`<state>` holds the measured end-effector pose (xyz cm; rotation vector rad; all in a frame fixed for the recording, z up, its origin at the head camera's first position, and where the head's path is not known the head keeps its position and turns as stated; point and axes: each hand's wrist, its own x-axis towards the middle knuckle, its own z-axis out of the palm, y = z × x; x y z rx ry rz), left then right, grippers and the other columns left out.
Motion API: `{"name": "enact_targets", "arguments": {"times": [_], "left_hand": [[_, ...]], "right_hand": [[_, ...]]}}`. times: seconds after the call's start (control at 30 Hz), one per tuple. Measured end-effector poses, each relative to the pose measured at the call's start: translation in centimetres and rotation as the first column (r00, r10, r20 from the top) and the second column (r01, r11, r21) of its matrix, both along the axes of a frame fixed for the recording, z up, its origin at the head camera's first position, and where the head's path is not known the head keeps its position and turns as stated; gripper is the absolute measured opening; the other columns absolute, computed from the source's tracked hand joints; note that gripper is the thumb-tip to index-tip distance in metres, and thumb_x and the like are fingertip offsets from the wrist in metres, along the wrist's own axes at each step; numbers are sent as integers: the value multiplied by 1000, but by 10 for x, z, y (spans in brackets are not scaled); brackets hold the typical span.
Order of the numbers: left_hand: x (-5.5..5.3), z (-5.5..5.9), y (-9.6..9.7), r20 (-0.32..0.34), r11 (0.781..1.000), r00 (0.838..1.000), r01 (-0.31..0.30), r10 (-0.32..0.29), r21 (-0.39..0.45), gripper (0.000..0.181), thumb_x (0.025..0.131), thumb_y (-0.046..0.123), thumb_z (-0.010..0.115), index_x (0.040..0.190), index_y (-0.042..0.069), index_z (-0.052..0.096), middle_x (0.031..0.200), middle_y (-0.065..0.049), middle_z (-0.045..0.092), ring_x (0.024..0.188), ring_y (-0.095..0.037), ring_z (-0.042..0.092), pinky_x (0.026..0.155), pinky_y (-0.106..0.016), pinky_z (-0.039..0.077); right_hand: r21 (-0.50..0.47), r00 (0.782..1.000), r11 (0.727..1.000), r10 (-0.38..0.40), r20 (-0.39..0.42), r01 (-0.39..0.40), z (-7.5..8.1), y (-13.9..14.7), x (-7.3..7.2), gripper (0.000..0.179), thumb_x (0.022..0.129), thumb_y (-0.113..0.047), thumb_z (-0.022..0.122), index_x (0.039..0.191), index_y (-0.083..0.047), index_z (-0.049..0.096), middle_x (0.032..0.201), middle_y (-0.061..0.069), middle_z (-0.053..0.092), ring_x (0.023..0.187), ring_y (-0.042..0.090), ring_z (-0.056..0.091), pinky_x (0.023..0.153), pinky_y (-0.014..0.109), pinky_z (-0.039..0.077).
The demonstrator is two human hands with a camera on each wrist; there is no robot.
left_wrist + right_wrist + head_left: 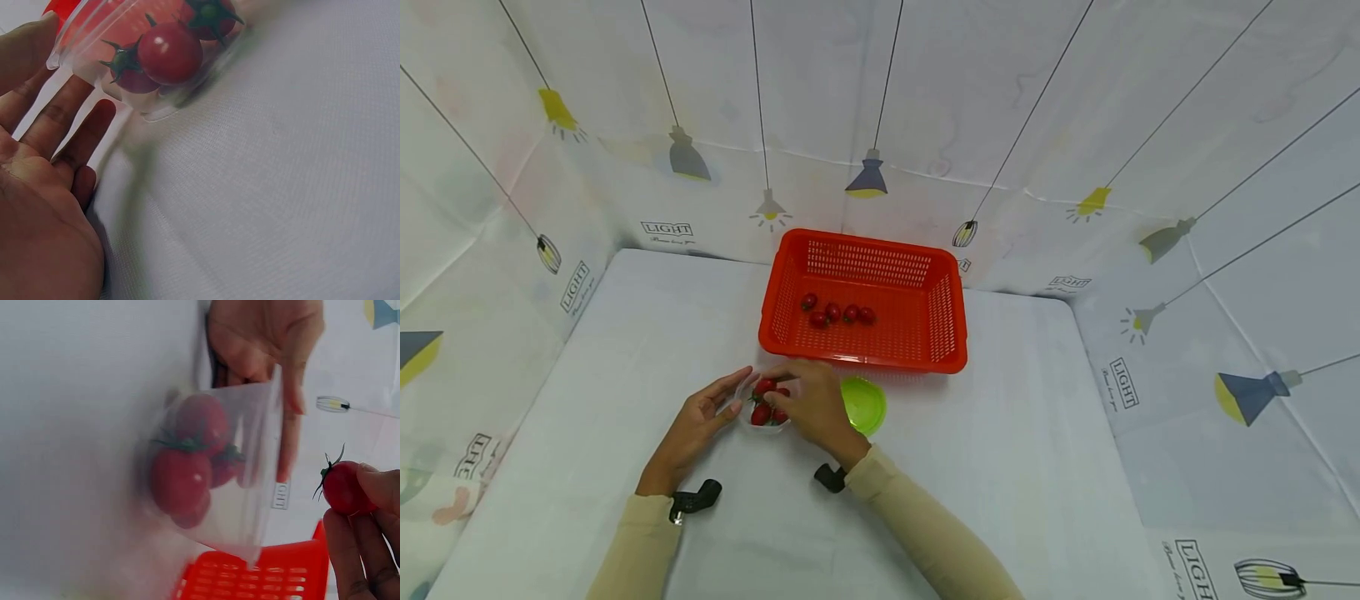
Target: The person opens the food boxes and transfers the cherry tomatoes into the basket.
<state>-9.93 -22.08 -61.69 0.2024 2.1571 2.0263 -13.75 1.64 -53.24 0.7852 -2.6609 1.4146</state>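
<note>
On the bench (pixel 1015 442), left hand (pixel 703 412): ours, fingers loosely extended, thumb by the rim of the clear tub (pixel 234 528).
Clear tub: just right of our left hand, several stalked tomatoes (pixel 178 481) inside.
Held tomato (pixel 348 489): pinched by our right thumb and fingers near the tub's open top.
Right hand (pixel 812 404): clamped on that one tomato, at the tub's right.
Red basket (pixel 910 321): behind the tub; we see five more tomatoes (pixel 832 312) toward its left.
Green lid (pixel 865 406): just beside our right hand, in front of the basket.

Dim wrist views, possibly soft-focus.
</note>
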Motion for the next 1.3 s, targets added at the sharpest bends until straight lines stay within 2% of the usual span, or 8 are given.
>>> {"name": "enact_targets", "arguments": {"times": [0.2, 0.33, 0.43, 0.63, 0.8, 1.0, 1.17, 1.3], "left_hand": [[0, 2, 0, 12, 1000, 1000, -3, 3, -2, 55, 109, 12, 60, 162, 18, 46, 166, -6, 50, 154, -7, 39, 116, -8, 34], [0, 3, -1, 13, 1000, 1000, 4, -3, -13, 56, 109, 12, 60, 162, 20, 46, 165, -6, 50, 156, -9, 37, 117, -8, 33], [-1, 2, -1, 17, 1000, 1000, 2, -2, -14, 55, 109, 13, 60, 162, 20, 46, 167, -4, 48, 158, -11, 35, 118, -7, 32], [-1, 1, 0, 14, 1000, 1000, -1, 2, -7, 55, 109, 12, 60, 162, 18, 46, 168, -3, 47, 159, -11, 34, 119, -7, 32], [-1, 1, 0, 15, 1000, 1000, 3, -2, -18, 56, 109, 13, 60, 162, 18, 46, 169, -3, 45, 160, -12, 32, 117, -5, 31], [0, 2, 1, 11, 1000, 1000, 4, -4, -15, 55, 109, 13, 60, 162, 17, 46, 168, -4, 46, 161, -16, 32, 118, -5, 30], [0, 3, 1, 6, 1000, 1000, 2, -2, -20, 54, 109, 13, 59, 161, 18, 46, 168, -4, 47, 159, -13, 33, 118, -5, 30], [-1, 3, 1, 5, 1000, 1000, -4, 4, -12, 54, 109, 11, 60, 161, 16, 47, 167, -6, 47, 159, -12, 34, 119, -6, 31]], "right_hand": [[12, 997, 1000, -25, -77, 26, 19, 8, -6, 27, 92, -20, 85, 119, -19, 81, 115, -8, 81, 112, 7, 72, 107, 33, 54], [-48, 992, 998, -33, -122, 28, 32, 14, -13, 27, 90, -18, 87, 117, -17, 82, 113, -6, 82, 108, 10, 74, 106, 37, 53], [-99, 991, 995, -31, -133, 18, 39, 19, -20, 30, 89, -15, 88, 117, -14, 81, 112, -3, 82, 106, 10, 74, 105, 37, 54], [-97, 989, 994, -65, -133, 52, 49, 33, -37, 30, 90, -16, 88, 119, -14, 81, 113, -1, 81, 106, 13, 73, 102, 34, 55], [-128, 985, 989, -96, -140, 78, 55, 44, -50, 29, 90, -15, 87, 119, -12, 81, 112, 3, 81, 104, 20, 74, 101, 41, 57], [-173, 984, 981, -107, -139, 83, 60, 58, -64, 29, 91, -12, 86, 119, -9, 80, 112, 6, 80, 101, 26, 75, 90, 42, 63], [-161, 983, 980, -139, -116, 120, 64, 67, -74, 29, 91, -12, 86, 119, -10, 80, 111, 6, 80, 98, 22, 74, 86, 42, 63], [-140, 980, 976, -179, -83, 166, 66, 73, -82, 28, 91, -14, 86, 118, -12, 80, 111, 6, 81, 98, 17, 73, 87, 41, 62]]}}
